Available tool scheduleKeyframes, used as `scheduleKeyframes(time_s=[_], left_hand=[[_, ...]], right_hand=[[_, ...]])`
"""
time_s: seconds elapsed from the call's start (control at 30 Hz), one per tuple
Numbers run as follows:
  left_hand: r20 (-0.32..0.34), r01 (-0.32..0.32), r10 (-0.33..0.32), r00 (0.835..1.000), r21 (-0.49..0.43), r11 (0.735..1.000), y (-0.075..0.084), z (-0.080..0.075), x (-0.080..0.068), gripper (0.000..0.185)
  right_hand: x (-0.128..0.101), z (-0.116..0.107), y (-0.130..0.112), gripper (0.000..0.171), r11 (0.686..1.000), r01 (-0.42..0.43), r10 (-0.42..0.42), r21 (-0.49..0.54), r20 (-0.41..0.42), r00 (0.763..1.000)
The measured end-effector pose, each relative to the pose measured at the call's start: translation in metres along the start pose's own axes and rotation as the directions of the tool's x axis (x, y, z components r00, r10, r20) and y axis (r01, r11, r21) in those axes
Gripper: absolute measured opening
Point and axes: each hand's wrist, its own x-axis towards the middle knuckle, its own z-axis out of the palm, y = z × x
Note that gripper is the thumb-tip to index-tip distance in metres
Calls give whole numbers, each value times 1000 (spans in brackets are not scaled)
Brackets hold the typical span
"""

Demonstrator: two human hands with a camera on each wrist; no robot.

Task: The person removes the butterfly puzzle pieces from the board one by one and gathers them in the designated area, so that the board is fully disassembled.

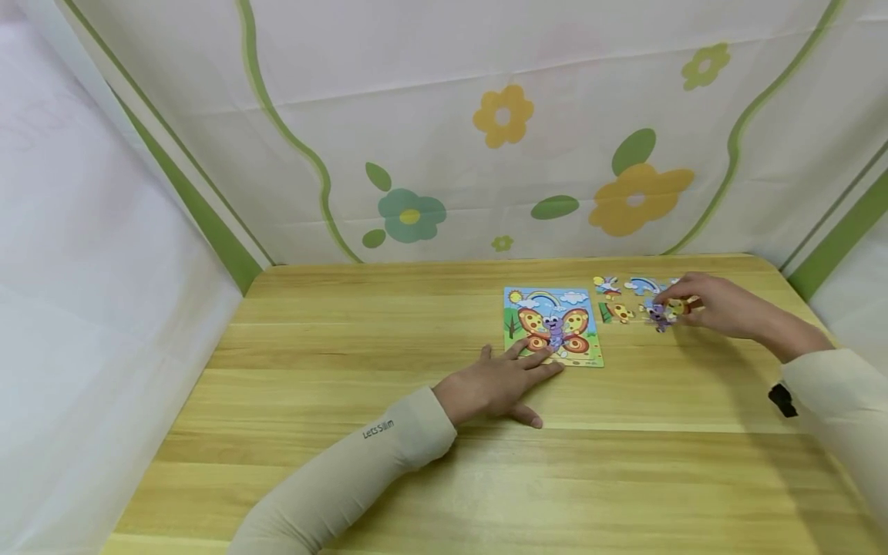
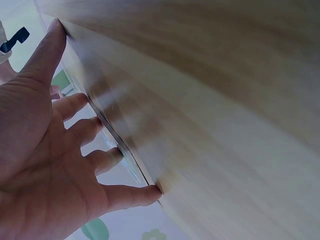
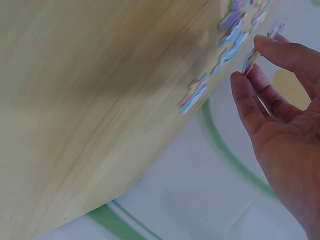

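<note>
A butterfly jigsaw board (image 1: 548, 302) lies flat on the wooden table, its picture showing a sun, a rainbow and a purple-bodied butterfly. My left hand (image 1: 496, 383) rests with spread fingers over its lower left part, fingertips on the board and thumb on the tabletop. In the left wrist view the fingers (image 2: 102, 160) are nearly straight along the board's edge. To the right of the board, my right hand (image 1: 724, 306) is among loose pieces. Thumb and fingers pinch a thin jigsaw piece (image 3: 251, 61), raised above the table; its picture is mostly hidden.
Several loose jigsaw pieces lie right of the board, among them a rainbow piece (image 1: 644, 285), a yellow wing piece (image 1: 617, 312) and a sun piece (image 1: 607, 284). Behind the wooden table (image 1: 333, 362) hangs a white flowered cloth (image 1: 430, 116), with more cloth at both sides.
</note>
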Motion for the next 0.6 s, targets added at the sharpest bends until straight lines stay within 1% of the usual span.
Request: scheduleKeyframes(time_s=[0.17,0.3,0.5,0.6], left_hand=[[0,-1,1,1000,-4,1000,0,0,0,91],[1,-1,1,1000,-5,1000,0,-1,-1,91],[0,-3,3,1000,-2,1000,1,-1,-1,91],[1,-2,2,1000,0,1000,1,-1,-1,91]], right_hand=[[-6,2,15,41,999,-31,31,19,-5,999],[-9,3,25,41,998,-58,58,7,0,998],[-11,6,36,42,998,-44,44,-53,-13,999],[-11,7,39,43,997,-35,34,-65,-19,999]])
